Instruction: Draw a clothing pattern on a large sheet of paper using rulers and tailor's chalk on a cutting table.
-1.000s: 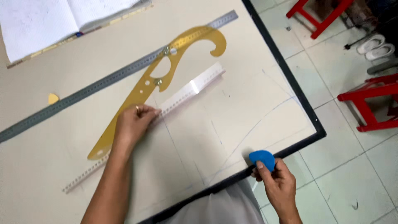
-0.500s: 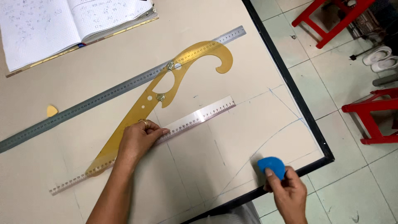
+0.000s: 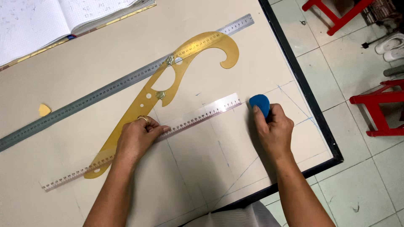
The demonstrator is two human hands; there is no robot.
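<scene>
My left hand presses flat on a clear plastic ruler that lies slanted across the pale sheet on the table. A ring shows on one finger. My right hand pinches a blue piece of tailor's chalk just past the ruler's right end, with the chalk touching the sheet. A yellow curved ruler lies partly under the clear one and under my left hand. A long grey metal ruler runs diagonally behind them. Faint blue chalk lines cross the sheet.
An open notebook lies at the top left. A small yellow chalk piece sits near the left edge. The table's black edge runs down the right side. Red stools stand on the tiled floor, with white sandals at the far right.
My right hand has carried the blue chalk from the table's near corner up to the right end of the clear ruler. The left hand stays pressed on the ruler.
</scene>
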